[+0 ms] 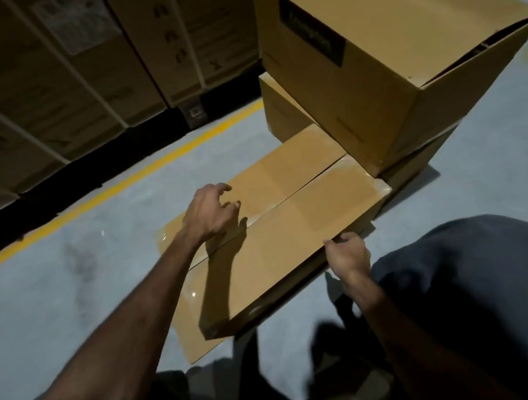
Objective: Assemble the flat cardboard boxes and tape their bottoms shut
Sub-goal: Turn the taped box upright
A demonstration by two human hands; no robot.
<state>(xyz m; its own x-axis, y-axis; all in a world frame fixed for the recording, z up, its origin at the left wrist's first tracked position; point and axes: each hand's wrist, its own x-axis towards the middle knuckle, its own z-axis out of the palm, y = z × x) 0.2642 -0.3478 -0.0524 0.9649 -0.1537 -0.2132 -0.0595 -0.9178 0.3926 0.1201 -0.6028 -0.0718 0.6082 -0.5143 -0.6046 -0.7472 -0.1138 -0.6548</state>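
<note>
A brown cardboard box (pixel 293 229) lies on the grey floor in front of me, its flaps closed and clear tape shining along the centre seam and at its corners. My left hand (pixel 211 213) hovers over the far flap near the seam, fingers loosely curled and holding nothing. My right hand (pixel 347 254) grips the box's near right edge, thumb on top and fingers under it. A flat piece of cardboard (pixel 190 338) lies under the box at the near left.
Two assembled boxes are stacked at the right: a large top box (pixel 388 61) on a lower box (pixel 282 114), both touching my box. Strapped cartons (pixel 43 94) line the far side behind a yellow floor line (pixel 115 188). My knee (pixel 480 289) is at the lower right.
</note>
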